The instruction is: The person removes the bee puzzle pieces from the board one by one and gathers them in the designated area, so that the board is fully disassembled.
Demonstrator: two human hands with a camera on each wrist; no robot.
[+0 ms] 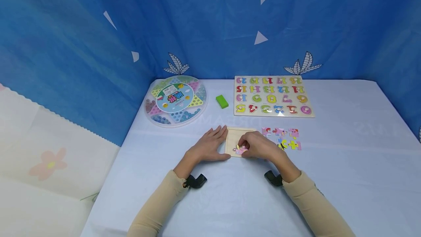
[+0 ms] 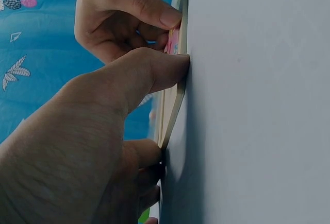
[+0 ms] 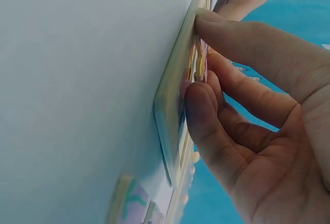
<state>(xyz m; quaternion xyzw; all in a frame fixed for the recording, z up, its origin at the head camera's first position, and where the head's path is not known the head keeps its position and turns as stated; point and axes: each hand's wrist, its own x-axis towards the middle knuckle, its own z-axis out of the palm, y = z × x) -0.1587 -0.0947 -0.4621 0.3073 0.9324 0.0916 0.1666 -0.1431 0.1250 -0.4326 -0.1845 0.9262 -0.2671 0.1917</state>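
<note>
A small square wooden puzzle tray (image 1: 237, 134) lies on the pale blue table. My left hand (image 1: 210, 143) lies flat against its left edge with the fingers straight. In the left wrist view the thumb (image 2: 165, 69) presses on the tray's rim (image 2: 172, 110). My right hand (image 1: 260, 145) is over the tray's front part and pinches a pink puzzle piece (image 1: 241, 150) between thumb and fingers. The right wrist view shows that piece (image 3: 198, 62) held against the tray (image 3: 170, 105) by the fingertips (image 3: 201, 100).
Several loose pink and yellow puzzle pieces (image 1: 283, 138) lie right of the tray. Behind them are a number peg board (image 1: 273, 96), a green block (image 1: 222, 101) and a round lidded marble game (image 1: 175, 100). Blue cloth walls surround the table (image 1: 345, 164).
</note>
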